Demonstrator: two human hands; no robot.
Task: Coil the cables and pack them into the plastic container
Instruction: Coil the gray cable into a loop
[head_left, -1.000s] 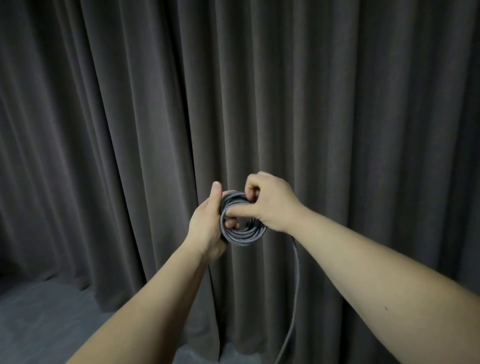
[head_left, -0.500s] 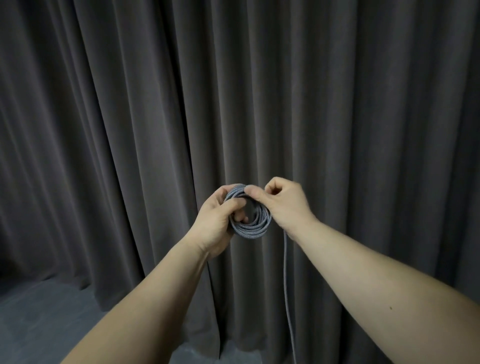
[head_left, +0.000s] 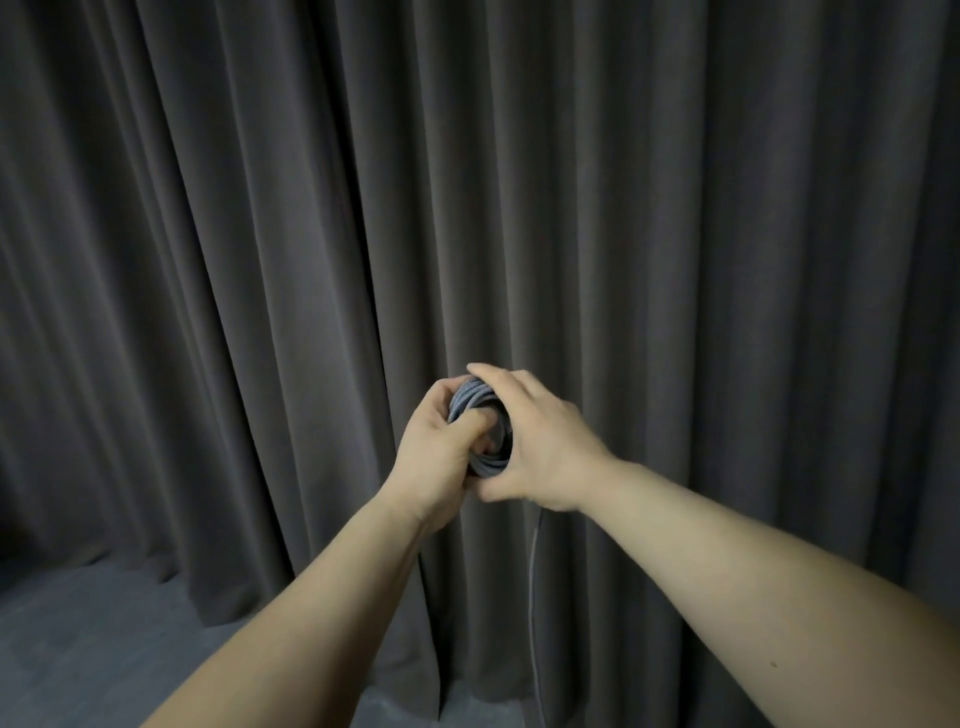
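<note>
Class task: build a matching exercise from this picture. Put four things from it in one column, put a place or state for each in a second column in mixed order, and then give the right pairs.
1. grey braided cable coil
2. loose cable tail
3. dark pleated curtain
4. grey floor

A. hangs down below the hands
B. lower left corner
C. gripped between both hands
D. fills the background

Pairs: 1-C, 2-A, 3-D, 4-B
</note>
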